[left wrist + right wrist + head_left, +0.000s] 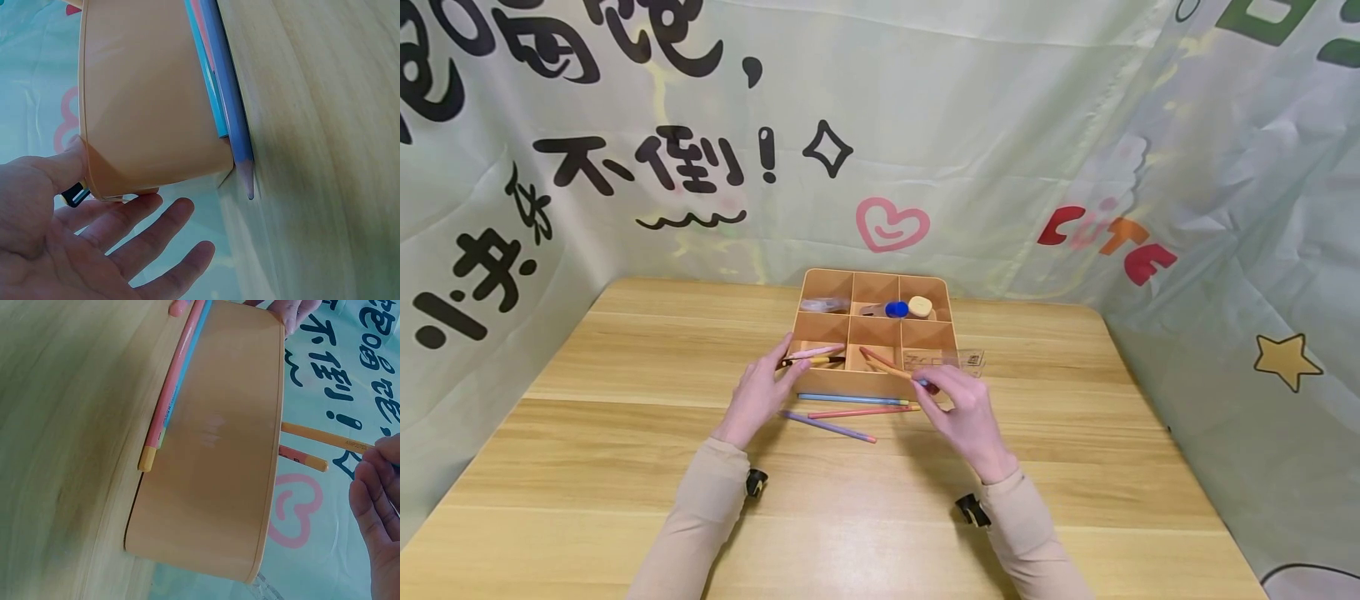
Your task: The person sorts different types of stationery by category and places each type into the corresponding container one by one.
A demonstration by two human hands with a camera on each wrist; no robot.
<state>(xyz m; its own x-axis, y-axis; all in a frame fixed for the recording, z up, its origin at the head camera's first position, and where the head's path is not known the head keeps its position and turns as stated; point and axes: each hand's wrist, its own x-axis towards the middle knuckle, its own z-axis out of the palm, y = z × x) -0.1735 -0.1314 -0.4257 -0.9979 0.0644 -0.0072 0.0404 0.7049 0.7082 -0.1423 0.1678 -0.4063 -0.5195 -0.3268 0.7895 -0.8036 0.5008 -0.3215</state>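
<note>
The tan six-compartment box (850,382) stands on the table. At its front left corner is my left hand (758,398), thumb against the rim and the other fingers spread along the left side (134,244). A pink pencil (820,352) and a black-and-yellow stick (826,361) lie in the front left compartment beside it. My right hand (962,415) pinches the end of an orange pencil (331,436) over the front rim. The pencil's other end slopes into the front middle compartment. A red pencil (303,459) leans there too, next to it.
Light blue (850,398), red (857,412) and purple (831,427) pencils lie before the box. Its back compartments hold a clear plastic item (823,305), a blue cap (896,309) and a beige round piece (920,307). A transparent printed piece (972,359) juts out right.
</note>
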